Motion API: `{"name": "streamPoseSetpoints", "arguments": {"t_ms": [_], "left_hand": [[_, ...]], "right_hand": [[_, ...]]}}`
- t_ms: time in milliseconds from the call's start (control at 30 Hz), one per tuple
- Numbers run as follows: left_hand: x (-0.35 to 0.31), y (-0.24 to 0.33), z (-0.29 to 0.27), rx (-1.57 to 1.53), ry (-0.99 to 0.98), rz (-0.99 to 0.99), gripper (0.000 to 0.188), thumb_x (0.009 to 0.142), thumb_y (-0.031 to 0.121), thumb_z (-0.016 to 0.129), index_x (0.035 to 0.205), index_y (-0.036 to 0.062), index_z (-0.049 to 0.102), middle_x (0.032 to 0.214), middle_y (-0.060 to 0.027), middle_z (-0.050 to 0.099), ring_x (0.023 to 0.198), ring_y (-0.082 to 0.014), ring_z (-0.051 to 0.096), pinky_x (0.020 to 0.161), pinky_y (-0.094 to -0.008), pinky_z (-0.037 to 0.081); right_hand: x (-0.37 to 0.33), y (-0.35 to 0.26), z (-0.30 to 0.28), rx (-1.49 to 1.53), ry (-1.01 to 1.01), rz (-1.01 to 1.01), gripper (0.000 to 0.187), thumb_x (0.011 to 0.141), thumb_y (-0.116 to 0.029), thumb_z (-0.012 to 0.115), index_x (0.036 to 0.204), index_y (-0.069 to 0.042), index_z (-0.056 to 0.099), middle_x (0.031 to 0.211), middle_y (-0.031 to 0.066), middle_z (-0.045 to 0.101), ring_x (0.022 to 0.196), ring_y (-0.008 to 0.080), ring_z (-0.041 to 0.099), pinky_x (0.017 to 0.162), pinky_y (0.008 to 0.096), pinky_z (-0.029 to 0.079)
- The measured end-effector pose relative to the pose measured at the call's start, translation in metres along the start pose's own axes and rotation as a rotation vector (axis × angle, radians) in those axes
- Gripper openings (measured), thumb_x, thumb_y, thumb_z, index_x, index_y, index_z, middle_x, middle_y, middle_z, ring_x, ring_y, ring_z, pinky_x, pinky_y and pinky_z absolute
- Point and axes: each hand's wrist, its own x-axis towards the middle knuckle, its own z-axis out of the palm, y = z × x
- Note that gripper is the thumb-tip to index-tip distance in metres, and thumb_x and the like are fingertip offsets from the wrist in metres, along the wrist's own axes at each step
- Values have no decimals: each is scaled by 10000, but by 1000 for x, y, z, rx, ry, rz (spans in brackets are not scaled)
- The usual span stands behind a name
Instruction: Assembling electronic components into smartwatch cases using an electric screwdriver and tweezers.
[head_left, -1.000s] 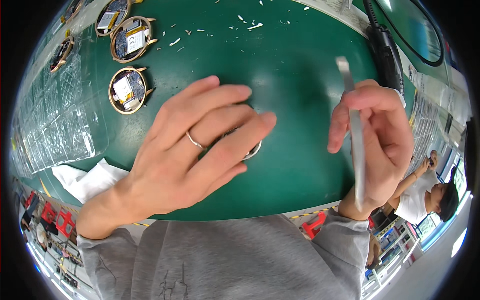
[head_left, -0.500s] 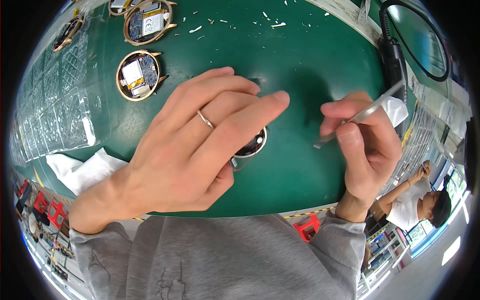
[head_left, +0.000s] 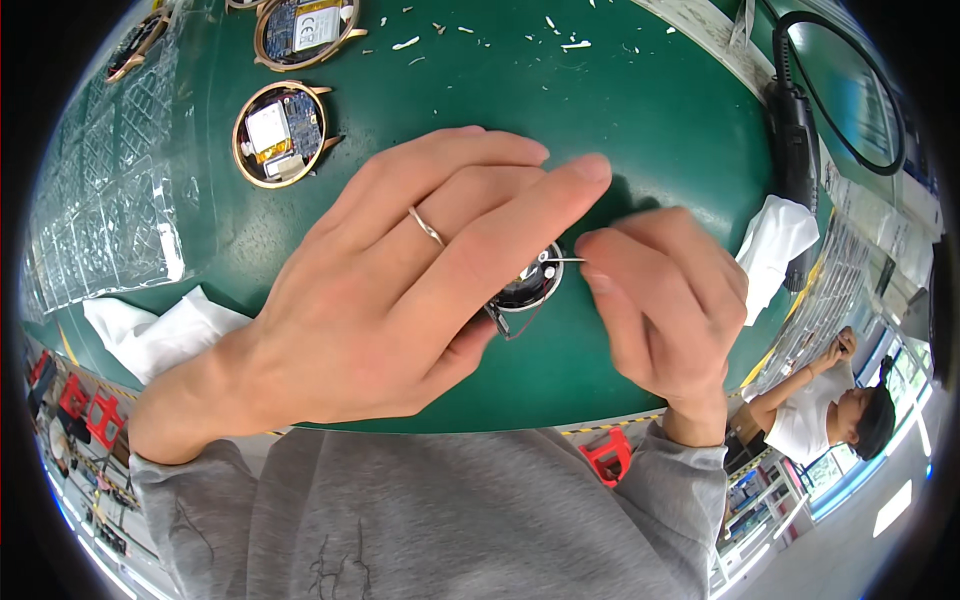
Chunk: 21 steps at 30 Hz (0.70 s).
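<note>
Far left, a clear plastic tray (head_left: 110,230) hugs the left edge of the bench (head_left: 640,130), with a crumpled white cloth (head_left: 158,330) toward the near-left corner. Next along, a gold-rimmed watch case (head_left: 280,138) lies circuitry up. And here's the left hand (head_left: 390,280), palm down, fingers loosely spread and arched; how firmly it grips underneath, I can't tell. Half beneath it, around midway along the near edge: the silver-rimmed watch case (head_left: 532,292), inner side up, its round face giving no long axis. It looks light, stiff and probably slick, its thin red wire (head_left: 527,328) fragile, so the outer rim is the place to hold. At its right side comes a slim metal tool (head_left: 570,260), lying crosswise, tip pointing left, pinched in the curled right hand (head_left: 665,300). Rightmost, a second white cloth (head_left: 780,240) by the right edge.
</note>
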Motion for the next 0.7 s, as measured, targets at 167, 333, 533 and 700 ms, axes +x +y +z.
{"name": "streamPoseSetpoints", "arguments": {"t_ms": [167,333,533,700], "left_hand": [[2,3,-4,-32,-17,-72,877,620,-1,835,1431,-40,504,1037,-93,740,1138,-277,614,1080,-486,455],[-1,-1,-2,-68,-16,-67,849,635,-8,830,1423,-39,515,1017,-71,747,1119,-246,626,1075,-485,460],[-4,-5,4,-30,45,-1,809,638,3,832,1389,-57,537,1026,-84,751,1097,-264,638,1062,-510,467],[10,5,0,68,29,40,756,639,20,828,1344,-50,563,992,-103,741,1076,-293,647,1036,-516,478]], "right_hand": [[3,-2,9,-138,67,-37,267,598,-78,742,864,-63,731,736,14,580,552,147,511,466,276,364],[6,-21,-4,-206,-38,45,280,618,42,828,882,-21,758,761,67,670,614,189,601,498,287,426],[5,-28,1,-347,-13,-37,288,571,34,834,849,-12,773,732,67,669,569,185,593,482,280,429],[4,-37,4,-477,-21,-69,277,562,-9,831,833,-6,772,717,63,669,545,183,590,457,277,416]]}}
